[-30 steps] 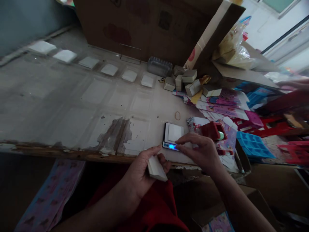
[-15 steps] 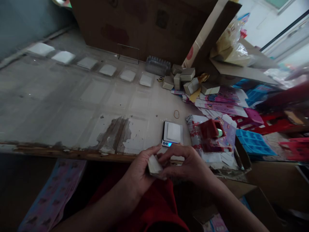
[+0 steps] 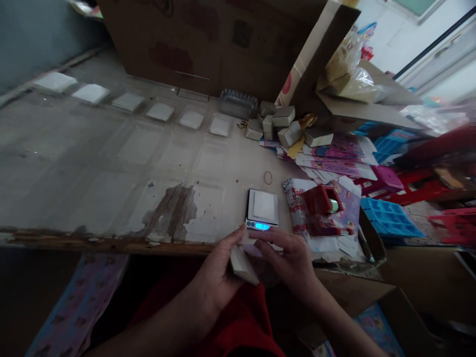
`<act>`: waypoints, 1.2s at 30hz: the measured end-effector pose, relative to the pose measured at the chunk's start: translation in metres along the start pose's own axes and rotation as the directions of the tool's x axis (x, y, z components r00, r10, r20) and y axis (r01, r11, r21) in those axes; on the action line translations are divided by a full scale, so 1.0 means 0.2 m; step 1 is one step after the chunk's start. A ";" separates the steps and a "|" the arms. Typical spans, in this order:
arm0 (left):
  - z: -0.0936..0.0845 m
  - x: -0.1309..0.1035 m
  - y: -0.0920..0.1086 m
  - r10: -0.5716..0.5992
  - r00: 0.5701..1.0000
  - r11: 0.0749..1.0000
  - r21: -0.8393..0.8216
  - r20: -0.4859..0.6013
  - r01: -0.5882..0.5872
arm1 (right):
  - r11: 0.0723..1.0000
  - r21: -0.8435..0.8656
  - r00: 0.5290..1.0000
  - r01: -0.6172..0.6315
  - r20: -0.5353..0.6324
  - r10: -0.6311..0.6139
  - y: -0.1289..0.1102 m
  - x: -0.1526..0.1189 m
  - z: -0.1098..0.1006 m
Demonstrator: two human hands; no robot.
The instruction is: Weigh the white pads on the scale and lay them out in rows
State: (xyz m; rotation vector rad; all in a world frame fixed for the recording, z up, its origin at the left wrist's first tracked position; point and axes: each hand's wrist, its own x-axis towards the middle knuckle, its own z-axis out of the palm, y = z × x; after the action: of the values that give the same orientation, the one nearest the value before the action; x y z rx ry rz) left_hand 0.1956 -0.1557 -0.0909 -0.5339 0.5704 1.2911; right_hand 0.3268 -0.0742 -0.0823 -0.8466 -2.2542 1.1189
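My left hand (image 3: pixel 219 270) is wrapped around a thick stack of small pale paper sheets (image 3: pixel 243 265), held tilted just past the table's front edge. At the top of the stack, the thumb and fingers of my right hand (image 3: pixel 288 255) pinch its pale upper sheets; exactly how many they grip is hidden. Right beyond both hands is a small digital scale (image 3: pixel 251 225) with a lit blue display, whose digits are too blurred to read. A white stack of sheets (image 3: pixel 265 204) lies on its pan.
Clear plastic trays (image 3: pixel 210 157) cover the table, the back row holding white stacks (image 3: pixel 191 119). Small pale blocks (image 3: pixel 283 116) are heaped behind printed cards (image 3: pixel 334 161). A red tape dispenser (image 3: pixel 322 201) stands at right, near blue trays (image 3: pixel 388 218). A rubber band (image 3: pixel 268 177) lies behind the scale.
My right hand has shifted slightly down and its fingers have straightened over the stack. More of the stack's side and of the scale's display now shows. The view has moved a little.
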 end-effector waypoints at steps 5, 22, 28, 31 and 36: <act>-0.01 0.01 0.00 0.020 0.976 1.000 0.010 -0.218 -0.019 | 0.975 0.041 0.938 -0.220 -0.264 0.223 0.12 0.11 -0.11; 0.04 -0.08 -0.04 -0.061 0.948 0.996 0.039 -0.312 0.077 | 0.800 -0.583 0.940 0.141 -0.175 -0.293 0.36 0.07 -0.15; -0.01 -0.06 -0.10 -0.112 0.948 0.987 0.080 -0.296 0.142 | 0.799 -0.589 0.914 0.122 -0.247 -0.321 0.31 0.07 -0.21; -0.02 -0.07 -0.11 -0.118 0.953 0.986 0.085 -0.280 0.147 | 0.784 -0.612 0.911 0.102 -0.259 -0.321 0.30 0.10 -0.22; -0.01 -0.08 -0.09 -0.121 0.952 0.988 0.059 -0.282 0.144 | 0.746 -0.646 0.931 0.161 -0.151 -0.331 0.27 0.14 -0.21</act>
State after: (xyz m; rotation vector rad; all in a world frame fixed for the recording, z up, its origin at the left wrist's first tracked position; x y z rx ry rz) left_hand 0.2094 -0.1727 -0.0808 -0.6819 0.8020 1.0681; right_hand 0.3514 -0.0069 -0.1007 -0.8287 -2.4322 0.0917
